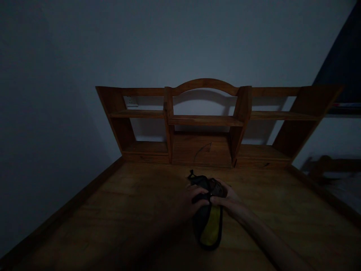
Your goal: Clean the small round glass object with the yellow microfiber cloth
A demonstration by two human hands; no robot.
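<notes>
A small black pouch with a yellow panel (211,227) lies on the wooden desk (113,218), its dark upper end bunched up near the middle. My left hand (189,201) grips the pouch's upper part from the left, fingers curled over it. My right hand (229,199) holds the same upper part from the right, fingers closed on the fabric. The fingertips of both hands meet over the pouch. The light is dim and fine details of the pouch are hard to make out.
A wooden hutch with shelves and an arched top (205,120) stands at the desk's back against a pale wall. Raised wooden rims run along the desk's left and right edges. A dark piece of furniture (329,165) shows at the right.
</notes>
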